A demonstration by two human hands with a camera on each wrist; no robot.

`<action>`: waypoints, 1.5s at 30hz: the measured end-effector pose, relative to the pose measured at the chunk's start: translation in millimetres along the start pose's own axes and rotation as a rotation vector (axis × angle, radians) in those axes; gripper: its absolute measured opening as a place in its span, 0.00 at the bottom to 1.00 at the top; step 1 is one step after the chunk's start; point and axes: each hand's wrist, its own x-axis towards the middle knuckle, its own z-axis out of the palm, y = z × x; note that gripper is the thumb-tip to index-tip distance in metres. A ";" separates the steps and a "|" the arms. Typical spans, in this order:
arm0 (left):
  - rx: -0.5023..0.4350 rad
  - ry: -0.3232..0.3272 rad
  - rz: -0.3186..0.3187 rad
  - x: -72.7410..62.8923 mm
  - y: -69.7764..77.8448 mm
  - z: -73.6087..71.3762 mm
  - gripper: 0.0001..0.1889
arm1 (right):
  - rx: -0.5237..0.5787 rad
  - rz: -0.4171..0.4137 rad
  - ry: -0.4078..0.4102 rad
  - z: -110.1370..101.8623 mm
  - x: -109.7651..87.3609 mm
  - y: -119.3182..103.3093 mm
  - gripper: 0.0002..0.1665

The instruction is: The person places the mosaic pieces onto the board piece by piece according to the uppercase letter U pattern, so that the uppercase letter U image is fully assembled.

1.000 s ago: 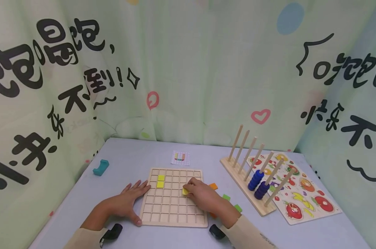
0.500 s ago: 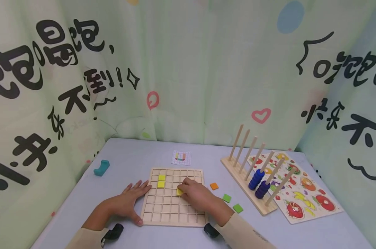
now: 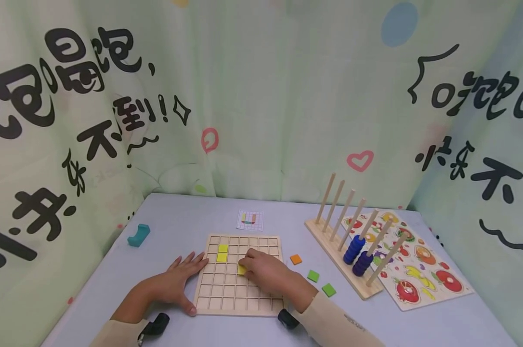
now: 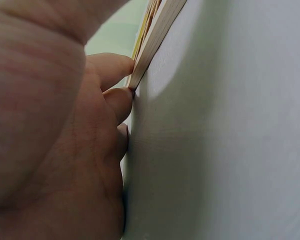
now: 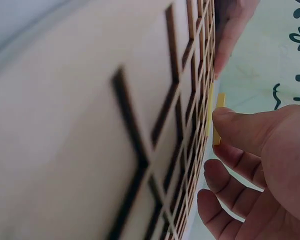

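Note:
A wooden grid board [image 3: 220, 303] lies on the table, with two yellow square tiles [image 3: 222, 257] set one above the other in its upper left cells. My right hand [image 3: 268, 272] pinches another yellow tile [image 3: 241, 269] between thumb and forefinger over the middle of the board. The right wrist view shows this pinched tile [image 5: 220, 117] standing on edge, close to the grid. At the board's left edge rests my left hand [image 3: 175, 282], fingers spread and straight; in the left wrist view its fingertips [image 4: 122, 65] meet the wooden side.
One orange tile [image 3: 295, 259] and two green tiles [image 3: 313, 275] lie right of the board. Beyond them stand a peg rack [image 3: 370, 289] with blue beads and a fruit-picture board [image 3: 437, 301]. A pattern card [image 3: 250, 226] lies behind; a teal curved block [image 3: 138, 235] sits far left.
My right hand has moved left across the board with the yellow tile, from the right-hand columns to the middle. The left hand has stayed at the board's edge.

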 end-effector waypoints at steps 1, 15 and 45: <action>0.001 0.002 0.002 -0.1 0.1 -0.4 0.67 | -0.006 -0.002 0.000 -0.2 1.7 -0.8 0.20; -0.010 -0.003 0.002 -3.1 6.4 -3.8 0.67 | -0.045 -0.028 0.001 5.2 24.6 -12.1 0.18; -0.019 0.005 0.002 -1.7 3.9 -1.9 0.67 | -0.048 -0.025 0.004 16.8 51.4 -29.2 0.17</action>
